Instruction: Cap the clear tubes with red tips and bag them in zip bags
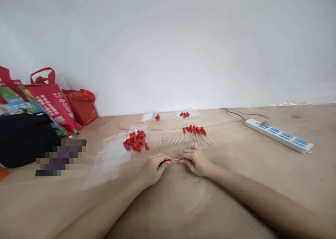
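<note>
Right of the pile of red bulbs (135, 141) and nearer the person, the left hand (155, 166) has its grip closed on a red bulb (169, 160), the right hand (195, 161) on a clear tube (175, 160). Straight, close-held pressure should spare the tube.

Indoor workspace: wooden tabletop (252, 158), power strip (278, 135)

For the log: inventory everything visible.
bulbs: many, red, centre, back
bare tubes: many, clear, centre
red-capped tubes: several, clear, centre
held tube: one, clear, centre
sachets: several, clear, left, back
totes: unclear, multicoloured, left
sack: one, red, left
bundle: one, black, left
pixelated item: one, dark, left
scrap: one, orange, left
power strip: one, white, right
cabling: unclear, grey, right
table: one, brown, below
wall: one, white, behind
left hand, right hand: two, bare, centre
</note>
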A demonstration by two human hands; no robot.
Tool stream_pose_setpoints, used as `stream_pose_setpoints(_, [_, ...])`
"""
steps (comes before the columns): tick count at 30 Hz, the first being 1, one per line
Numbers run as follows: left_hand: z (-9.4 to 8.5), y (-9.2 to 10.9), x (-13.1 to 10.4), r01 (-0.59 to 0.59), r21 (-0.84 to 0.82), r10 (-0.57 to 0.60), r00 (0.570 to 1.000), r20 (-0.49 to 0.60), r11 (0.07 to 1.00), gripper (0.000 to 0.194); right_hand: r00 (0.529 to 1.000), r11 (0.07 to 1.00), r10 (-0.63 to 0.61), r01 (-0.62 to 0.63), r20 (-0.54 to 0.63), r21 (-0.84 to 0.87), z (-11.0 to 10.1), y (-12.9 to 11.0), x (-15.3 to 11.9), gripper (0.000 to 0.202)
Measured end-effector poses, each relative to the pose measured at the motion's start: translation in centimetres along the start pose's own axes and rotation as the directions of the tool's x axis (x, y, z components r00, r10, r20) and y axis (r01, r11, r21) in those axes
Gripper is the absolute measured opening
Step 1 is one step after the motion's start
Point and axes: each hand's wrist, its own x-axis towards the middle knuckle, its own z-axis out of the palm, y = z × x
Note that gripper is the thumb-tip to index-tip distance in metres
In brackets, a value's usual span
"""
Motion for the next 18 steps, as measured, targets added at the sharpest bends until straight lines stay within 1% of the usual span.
stream_pose_setpoints(4, [0.0,0.3,-0.1,-0.044,0.050,0.042,0.998,0.054,0.998,0.019,0.999,0.993,-0.042,0.044,0.019,-0.114,-0.2,0.1,0.0,0.019])
stream_pose_setpoints(8, [0.3,0.1,-0.3,-0.099,0.097,0.095,0.995,0.045,0.990,0.018,0.997,0.977,-0.082,0.081,0.003,-0.197,-0.1,-0.3,-0.1,0.021])
stream_pose_setpoints(12, [0.6,0.0,-0.5,-0.167,0.101,0.162,0.986,0.048,0.981,0.019,0.994,0.974,-0.108,0.106,0.001,-0.199,0.0,-0.7,-0.2,0.023])
stream_pose_setpoints(18, [0.6,0.4,-0.4,-0.225,0.097,0.220,0.974,0.062,0.970,0.020,0.997,0.986,-0.068,0.072,0.035,-0.149,0.6,-1.0,-0.2,0.022])
